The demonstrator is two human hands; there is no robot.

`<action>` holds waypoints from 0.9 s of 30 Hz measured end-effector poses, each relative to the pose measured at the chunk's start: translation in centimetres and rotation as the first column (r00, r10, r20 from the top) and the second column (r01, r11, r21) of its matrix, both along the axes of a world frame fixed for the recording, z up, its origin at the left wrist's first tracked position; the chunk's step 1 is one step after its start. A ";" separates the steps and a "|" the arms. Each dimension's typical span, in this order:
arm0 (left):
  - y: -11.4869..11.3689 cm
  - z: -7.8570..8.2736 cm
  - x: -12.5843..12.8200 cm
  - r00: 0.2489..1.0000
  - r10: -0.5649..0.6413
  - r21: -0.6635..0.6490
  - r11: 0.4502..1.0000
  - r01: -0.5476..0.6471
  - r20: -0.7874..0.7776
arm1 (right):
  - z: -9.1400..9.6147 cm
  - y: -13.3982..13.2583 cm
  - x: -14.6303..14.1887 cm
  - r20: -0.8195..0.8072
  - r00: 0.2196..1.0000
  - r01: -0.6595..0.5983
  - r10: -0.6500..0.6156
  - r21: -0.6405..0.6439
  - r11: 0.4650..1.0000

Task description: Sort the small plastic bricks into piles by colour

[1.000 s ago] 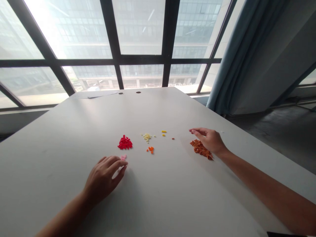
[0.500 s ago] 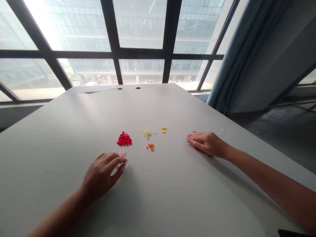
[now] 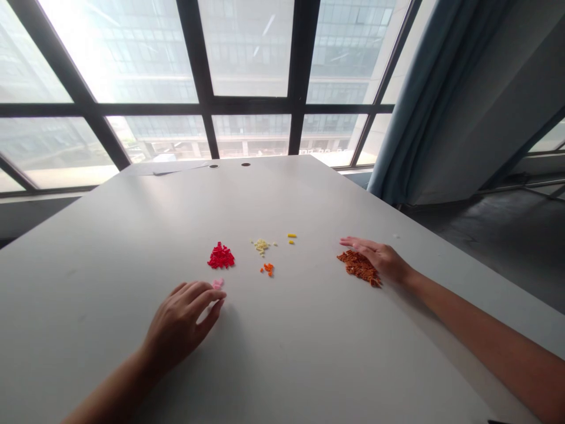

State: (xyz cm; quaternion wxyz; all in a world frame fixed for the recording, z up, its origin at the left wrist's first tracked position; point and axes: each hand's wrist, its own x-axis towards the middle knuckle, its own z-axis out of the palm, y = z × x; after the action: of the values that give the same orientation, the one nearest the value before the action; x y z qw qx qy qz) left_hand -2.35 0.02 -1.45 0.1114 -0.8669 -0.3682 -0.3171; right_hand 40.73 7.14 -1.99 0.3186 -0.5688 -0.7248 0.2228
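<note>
My left hand [image 3: 183, 321] lies palm down on the white table [image 3: 282, 353], fingers stretched out, its fingertips touching a few small pink pieces [image 3: 218, 284]. My right hand [image 3: 379, 259] rests flat with fingers extended along the right side of a pile of brown-orange pieces [image 3: 358, 267]. Between the hands lie a heap of red pieces [image 3: 221, 257], a small cream cluster [image 3: 261, 245], a few orange pieces [image 3: 267, 268] and two yellow pieces [image 3: 291, 238].
The table runs back to a large window with dark frames [image 3: 203, 106]. Two cable holes [image 3: 229, 165] and a flat sheet [image 3: 163, 169] sit near the far edge. A blue-grey curtain [image 3: 415, 100] hangs right; floor drops off beyond the table's right edge.
My right hand, which lay over the brown-orange pile half a second ago, has slid right so the pile shows again. The left hand has stayed by the pink pieces.
</note>
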 end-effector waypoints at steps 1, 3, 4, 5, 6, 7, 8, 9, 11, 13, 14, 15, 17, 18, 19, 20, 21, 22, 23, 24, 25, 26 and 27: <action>0.0 0.0 0.0 1.000 0.001 0.000 1.000 -0.001 0.001 | 0.0 -0.2 -0.1 0.033 0.999 -0.014 0.013 0.011 1.000; -0.1 0.0 0.0 1.000 0.005 -0.003 1.000 -0.005 0.004 | 0.3 -0.4 -0.6 0.112 0.994 -0.031 0.021 0.087 0.996; -0.1 0.0 0.0 1.000 0.006 -0.005 1.000 -0.006 0.003 | 0.7 -0.2 -1.1 0.151 0.988 -0.035 0.011 0.153 0.988; -0.1 0.0 0.0 1.000 0.007 -0.008 1.000 -0.007 0.003 | 1.0 0.1 -1.7 0.185 0.983 -0.041 -0.002 0.230 0.972; -0.1 0.0 0.0 1.000 0.009 -0.009 1.000 -0.009 0.002 | 1.4 0.6 -2.6 0.215 0.976 -0.055 -0.012 0.305 0.951; -0.1 0.1 0.1 1.000 0.011 -0.009 1.000 -0.011 0.001 | 1.6 1.1 -3.6 0.237 0.971 -0.075 -0.016 0.370 0.926; -0.2 0.1 0.0 1.000 0.012 -0.007 1.000 -0.012 0.000 | 1.8 1.8 -4.7 0.258 0.966 -0.125 0.020 0.397 0.909; -0.2 0.1 0.0 1.000 0.012 -0.004 1.000 -0.012 -0.001 | 1.8 2.5 -6.0 0.281 0.958 -0.174 0.061 0.397 0.901; -0.2 0.2 0.0 1.000 0.014 -0.002 1.000 -0.014 -0.004 | 1.4 3.9 -8.4 0.321 0.936 -0.262 0.148 0.349 0.900; -0.2 0.2 0.0 1.000 0.017 -0.008 1.000 -0.017 -0.008 | 0.6 5.1 -10.2 0.317 0.930 -0.286 0.187 0.306 0.908; -0.2 0.2 0.0 1.000 0.019 -0.013 1.000 -0.019 -0.009 | 0.2 5.6 -10.7 0.305 0.933 -0.283 0.191 0.292 0.914; -0.2 0.2 0.0 1.000 0.021 -0.018 1.000 -0.021 -0.009 | -0.2 6.1 -10.9 0.292 0.938 -0.271 0.185 0.286 0.919; -0.1 0.1 0.0 1.000 0.020 -0.021 1.000 -0.020 -0.006 | -0.6 6.9 -10.5 0.278 0.947 -0.240 0.160 0.284 0.928; -0.1 0.1 0.0 1.000 0.019 -0.021 1.000 -0.019 -0.004 | -0.6 7.4 -9.8 0.281 0.950 -0.221 0.140 0.283 0.933; -0.1 0.1 0.0 1.000 0.018 -0.019 1.000 -0.018 -0.002 | -0.6 7.9 -8.9 0.286 0.951 -0.197 0.114 0.281 0.939; 0.0 0.1 0.0 1.000 0.016 -0.018 1.000 -0.016 0.000 | -0.5 8.4 -7.8 0.293 0.952 -0.168 0.083 0.277 0.946; 0.0 0.1 0.0 1.000 0.012 -0.018 1.000 -0.012 -0.001 | -0.4 8.9 -6.6 0.300 0.953 -0.131 0.046 0.271 0.954; 0.0 0.1 0.0 1.000 0.009 -0.016 1.000 -0.010 -0.001 | -0.3 9.3 -5.4 0.305 0.952 -0.088 0.004 0.264 0.960; 0.0 0.1 0.0 1.000 0.006 -0.015 1.000 -0.006 -0.003 | -0.2 9.7 -4.2 0.308 0.950 -0.041 -0.043 0.260 0.965; 0.0 0.1 0.0 1.000 0.004 -0.014 1.000 -0.004 -0.004 | -0.2 10.0 -3.0 0.313 0.946 0.002 -0.084 0.254 0.967; 0.0 0.1 0.0 1.000 0.004 -0.012 1.000 -0.004 -0.004 | -0.3 10.3 -2.0 0.318 0.941 0.036 -0.115 0.245 0.969; 0.0 0.1 0.0 1.000 0.004 -0.010 1.000 -0.004 -0.003 | -0.5 10.4 -1.1 0.322 0.937 0.061 -0.138 0.236 0.970; 0.0 0.1 0.0 1.000 0.006 -0.010 1.000 -0.006 -0.002 | -0.6 10.5 -0.4 0.324 0.933 0.080 -0.153 0.229 0.970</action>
State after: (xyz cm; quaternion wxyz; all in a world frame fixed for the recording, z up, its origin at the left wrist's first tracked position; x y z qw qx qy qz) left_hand -2.36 -0.01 -1.38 0.1085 -0.8665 -0.3724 -0.3143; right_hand 40.36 17.67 -2.63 0.2603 -0.6035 -0.7533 0.0236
